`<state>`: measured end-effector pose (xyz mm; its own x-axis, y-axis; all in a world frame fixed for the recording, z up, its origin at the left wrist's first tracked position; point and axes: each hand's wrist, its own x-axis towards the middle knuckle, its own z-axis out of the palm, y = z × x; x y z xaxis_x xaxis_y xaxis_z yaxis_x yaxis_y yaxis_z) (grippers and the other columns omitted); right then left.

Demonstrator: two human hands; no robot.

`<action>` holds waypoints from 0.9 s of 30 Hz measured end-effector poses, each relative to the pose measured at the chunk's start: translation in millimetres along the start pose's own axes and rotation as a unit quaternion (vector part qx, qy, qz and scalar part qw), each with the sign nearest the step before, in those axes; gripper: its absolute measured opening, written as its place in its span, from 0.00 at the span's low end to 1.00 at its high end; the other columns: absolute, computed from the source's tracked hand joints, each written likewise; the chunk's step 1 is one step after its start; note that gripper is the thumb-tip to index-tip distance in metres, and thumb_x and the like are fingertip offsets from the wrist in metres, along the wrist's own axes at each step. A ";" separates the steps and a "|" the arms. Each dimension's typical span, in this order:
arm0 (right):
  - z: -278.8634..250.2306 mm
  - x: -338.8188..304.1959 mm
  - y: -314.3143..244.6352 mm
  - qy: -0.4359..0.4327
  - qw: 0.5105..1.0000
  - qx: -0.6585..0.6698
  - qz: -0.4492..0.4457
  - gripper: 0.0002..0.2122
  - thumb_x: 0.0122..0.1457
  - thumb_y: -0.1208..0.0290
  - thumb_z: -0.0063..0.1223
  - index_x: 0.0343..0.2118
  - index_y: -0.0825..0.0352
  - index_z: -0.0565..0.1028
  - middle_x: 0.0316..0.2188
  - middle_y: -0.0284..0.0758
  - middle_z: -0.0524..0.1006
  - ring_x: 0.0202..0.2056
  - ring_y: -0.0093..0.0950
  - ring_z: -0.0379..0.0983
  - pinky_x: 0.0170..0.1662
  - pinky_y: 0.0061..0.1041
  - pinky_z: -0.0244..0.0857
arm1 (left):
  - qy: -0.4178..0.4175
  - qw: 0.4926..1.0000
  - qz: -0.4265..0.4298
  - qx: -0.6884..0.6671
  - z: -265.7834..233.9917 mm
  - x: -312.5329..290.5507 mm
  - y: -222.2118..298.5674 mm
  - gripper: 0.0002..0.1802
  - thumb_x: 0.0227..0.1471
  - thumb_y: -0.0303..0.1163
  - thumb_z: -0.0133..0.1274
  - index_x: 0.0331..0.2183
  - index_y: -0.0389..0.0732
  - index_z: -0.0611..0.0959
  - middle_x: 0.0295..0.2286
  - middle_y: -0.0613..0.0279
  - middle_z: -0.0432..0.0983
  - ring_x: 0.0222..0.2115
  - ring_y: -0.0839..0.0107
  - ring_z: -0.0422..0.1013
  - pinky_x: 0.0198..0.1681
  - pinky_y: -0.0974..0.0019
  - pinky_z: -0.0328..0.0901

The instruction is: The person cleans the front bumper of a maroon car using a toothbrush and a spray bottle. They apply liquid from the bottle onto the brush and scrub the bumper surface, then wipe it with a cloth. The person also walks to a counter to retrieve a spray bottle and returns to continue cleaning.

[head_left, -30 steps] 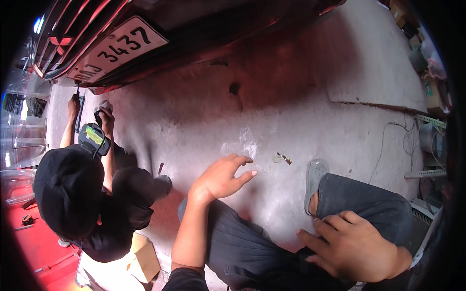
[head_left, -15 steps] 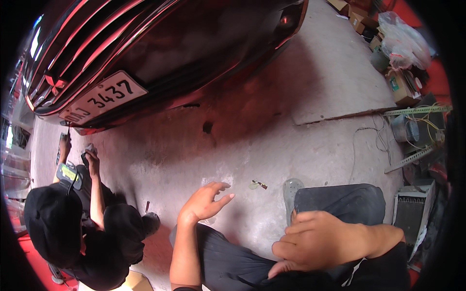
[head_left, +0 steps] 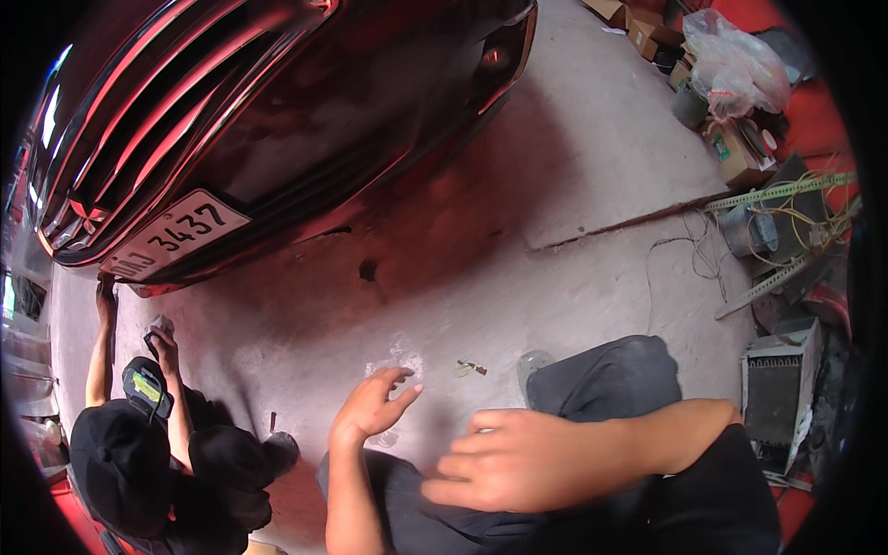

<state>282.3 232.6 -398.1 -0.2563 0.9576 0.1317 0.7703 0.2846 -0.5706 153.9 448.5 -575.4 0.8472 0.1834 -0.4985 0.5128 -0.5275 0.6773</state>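
Observation:
My left hand (head_left: 375,404) hovers over the pale floor with thumb and fingers apart and nothing between them. Slightly blurred, my right hand (head_left: 504,462) reaches leftward across my lap, above my dark trousers (head_left: 601,375). Its fingers are stretched out and loosely spread, with nothing visible in them; the thumb is hidden. A small scrap of litter (head_left: 472,368) lies on the floor just beyond my hands. Past it stands the front of a dark car (head_left: 342,120), with its grille and white number plate (head_left: 180,236) at the left.
At my left a co-worker in a black cap (head_left: 120,467) crouches, one hand at the bumper, the other holding a greyish object (head_left: 160,326). On the right are cardboard boxes (head_left: 735,153), a clear plastic bag (head_left: 735,65), slotted metal bars (head_left: 777,192), wires and a finned metal unit (head_left: 782,398).
My right hand has swung left and its fingers have straightened. The view has shifted, and the co-worker's cap has lowered while one of their arms reaches to the bumper.

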 end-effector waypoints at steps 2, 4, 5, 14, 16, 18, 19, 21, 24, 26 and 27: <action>-6.4 19.2 15.9 -0.061 0.998 -0.002 0.016 0.15 0.50 0.73 0.53 0.43 0.62 0.74 0.30 0.28 0.76 0.37 0.27 0.76 0.39 0.25 0.63 | 0.003 0.999 -0.028 -0.034 -1.4 -11.7 0.7 0.28 0.56 0.49 0.56 0.50 0.37 0.80 0.45 0.45 0.78 0.45 0.55 0.76 0.49 0.58 0.69; -9.9 32.4 34.8 -0.070 0.997 0.014 0.036 0.19 0.48 0.74 0.54 0.46 0.63 0.76 0.34 0.31 0.79 0.39 0.30 0.77 0.41 0.27 0.66 | 0.012 0.993 -0.071 -0.091 3.7 -23.1 -5.2 0.30 0.55 0.52 0.55 0.49 0.38 0.81 0.46 0.45 0.78 0.45 0.52 0.75 0.49 0.56 0.69; -6.0 32.3 46.6 -0.047 0.997 0.035 0.045 0.19 0.48 0.76 0.54 0.46 0.64 0.76 0.35 0.34 0.81 0.40 0.33 0.78 0.40 0.30 0.68 | 0.008 0.994 -0.084 -0.062 9.4 -26.0 -14.8 0.30 0.54 0.53 0.55 0.49 0.38 0.81 0.45 0.45 0.78 0.46 0.52 0.75 0.50 0.55 0.69; 65.3 21.0 64.4 -0.138 0.896 0.151 0.394 0.13 0.58 0.65 0.54 0.46 0.57 0.77 0.32 0.41 0.82 0.38 0.44 0.79 0.43 0.44 0.71 | -0.045 0.964 -0.245 -0.088 126.3 -142.2 66.5 0.26 0.54 0.49 0.52 0.49 0.43 0.81 0.43 0.47 0.80 0.48 0.50 0.74 0.52 0.53 0.68; 88.7 -10.5 43.7 -0.202 0.872 0.127 0.427 0.14 0.57 0.63 0.56 0.46 0.57 0.77 0.33 0.43 0.82 0.40 0.44 0.79 0.45 0.42 0.71 | -0.094 0.967 -0.216 -0.102 152.5 -194.2 122.0 0.25 0.53 0.48 0.53 0.48 0.43 0.81 0.43 0.48 0.80 0.46 0.50 0.75 0.50 0.53 0.68; 96.0 -46.8 -2.8 -0.277 0.850 0.163 0.417 0.14 0.56 0.63 0.56 0.44 0.58 0.79 0.34 0.44 0.82 0.41 0.42 0.80 0.46 0.40 0.72 | -0.274 0.940 -0.184 -0.091 175.6 -246.5 164.7 0.24 0.53 0.47 0.51 0.47 0.44 0.83 0.44 0.49 0.80 0.47 0.51 0.75 0.49 0.53 0.68; 90.8 -62.1 -24.4 -0.307 0.838 0.206 0.402 0.13 0.55 0.64 0.56 0.43 0.58 0.80 0.34 0.44 0.82 0.42 0.41 0.80 0.46 0.39 0.72 | -0.256 0.949 -0.162 -0.092 163.5 -274.4 198.4 0.24 0.53 0.49 0.51 0.45 0.45 0.84 0.43 0.50 0.80 0.46 0.52 0.76 0.48 0.52 0.68; 79.1 -86.5 -68.2 -0.291 0.829 0.282 0.385 0.10 0.56 0.64 0.57 0.39 0.61 0.81 0.34 0.44 0.82 0.41 0.38 0.81 0.45 0.35 0.72 | -0.235 0.956 -0.144 -0.096 141.2 -327.5 254.8 0.24 0.54 0.50 0.50 0.44 0.46 0.84 0.44 0.51 0.80 0.45 0.53 0.76 0.48 0.52 0.69; 9.5 -75.3 -102.9 -0.299 0.857 0.247 0.338 0.10 0.56 0.65 0.56 0.38 0.62 0.81 0.32 0.44 0.82 0.38 0.37 0.81 0.44 0.33 0.72 | -0.206 0.952 -0.186 -0.131 135.1 -367.1 279.2 0.23 0.55 0.50 0.47 0.45 0.47 0.84 0.44 0.51 0.80 0.45 0.53 0.76 0.48 0.52 0.69; -15.8 -77.2 -125.1 -0.287 0.872 0.224 0.328 0.09 0.56 0.68 0.57 0.37 0.65 0.80 0.31 0.41 0.83 0.34 0.32 0.81 0.41 0.31 0.72 | -0.185 0.945 -0.217 -0.159 135.0 -403.3 275.6 0.23 0.57 0.49 0.45 0.46 0.48 0.84 0.45 0.52 0.80 0.46 0.54 0.76 0.48 0.52 0.69; -17.6 -81.4 -119.6 -0.282 0.878 0.213 0.324 0.08 0.57 0.70 0.57 0.36 0.67 0.80 0.30 0.38 0.83 0.33 0.28 0.80 0.41 0.28 0.72 | -0.168 0.944 -0.228 -0.169 135.7 -420.5 266.7 0.23 0.57 0.49 0.45 0.47 0.49 0.84 0.45 0.52 0.80 0.46 0.54 0.76 0.48 0.52 0.69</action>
<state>221.3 121.4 -326.4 -0.1857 0.7034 -0.6861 0.6036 -0.4692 -0.6445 -84.5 118.1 -258.6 0.4642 0.0234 -0.8854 0.8771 -0.1512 0.4559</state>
